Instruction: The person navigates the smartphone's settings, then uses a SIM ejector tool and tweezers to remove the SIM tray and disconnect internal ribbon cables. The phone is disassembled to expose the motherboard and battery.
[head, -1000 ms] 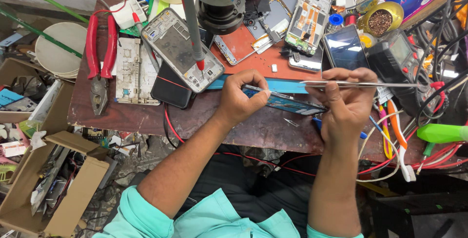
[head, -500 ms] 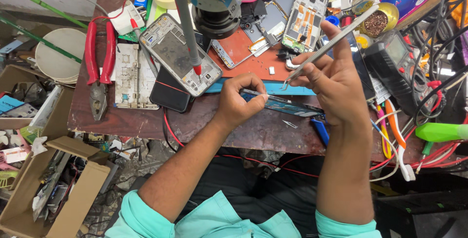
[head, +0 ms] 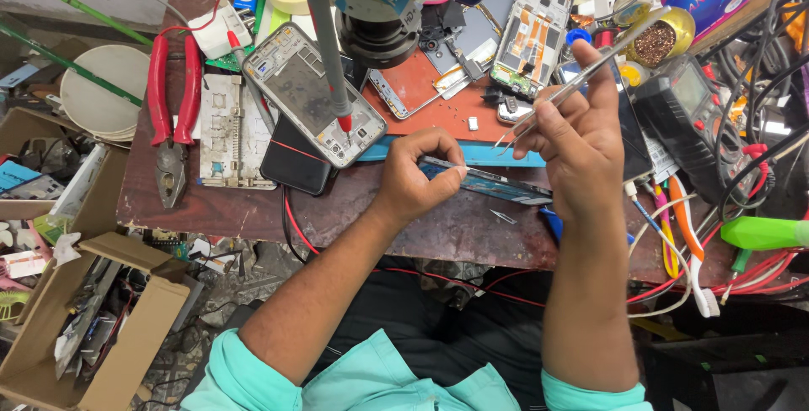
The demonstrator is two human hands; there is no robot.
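The left hand (head: 419,177) rests on the workbench (head: 438,230) with its fingers curled, pinching the near end of a thin phone part (head: 493,185) that lies flat along the bench edge, on a blue mat (head: 497,157). The right hand (head: 581,137) is lifted above the bench, fingers closed around metal tweezers (head: 581,74) whose tips point down and left, clear of the phone part. Just beyond the left hand lies a phone frame (head: 312,95) with a red-tipped probe (head: 330,57) resting on it. Red pliers (head: 171,116) lie at the far left of the bench, and 1 open cardboard box (head: 93,327) sits on the floor below
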